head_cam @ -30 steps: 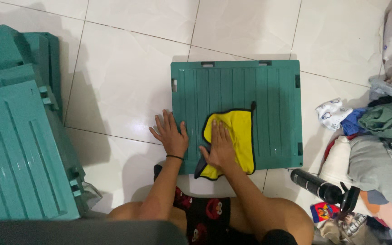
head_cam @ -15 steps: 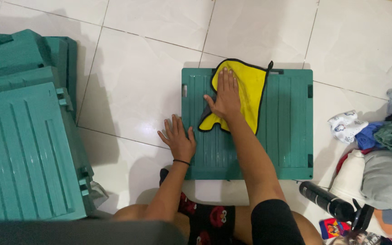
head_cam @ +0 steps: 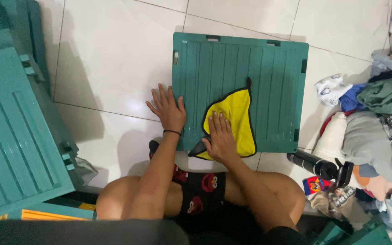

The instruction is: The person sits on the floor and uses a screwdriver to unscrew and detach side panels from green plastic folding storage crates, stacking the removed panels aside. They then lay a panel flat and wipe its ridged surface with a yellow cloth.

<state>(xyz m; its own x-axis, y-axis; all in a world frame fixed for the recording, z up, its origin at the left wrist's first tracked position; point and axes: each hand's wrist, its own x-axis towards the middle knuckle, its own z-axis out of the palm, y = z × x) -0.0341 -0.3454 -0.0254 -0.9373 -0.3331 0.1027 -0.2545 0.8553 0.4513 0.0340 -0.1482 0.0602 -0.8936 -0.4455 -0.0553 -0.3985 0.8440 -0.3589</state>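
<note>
Right hand (head_cam: 221, 138) is pressed flat, fingers spread, on a yellow microfibre cloth with black edging (head_cam: 237, 120), which lies on the near half of a ribbed green plastic panel (head_cam: 250, 68) flat on the white tiled floor (head_cam: 110, 59). Left hand (head_cam: 169, 109) is open too, palm down across the panel's left edge, not gripping anything. The cloth's near corner is hidden under the right hand. Stacked green plastic panels (head_cam: 14, 136) at left are cut off by the frame, and the heap of clothes (head_cam: 382, 118) at right is hard to sort out; the black cylinder (head_cam: 311, 164) beside it might be a bottle. Half a second ago the cloth and right hand were up at the panel's far edge; they've come back to the near side.
</note>
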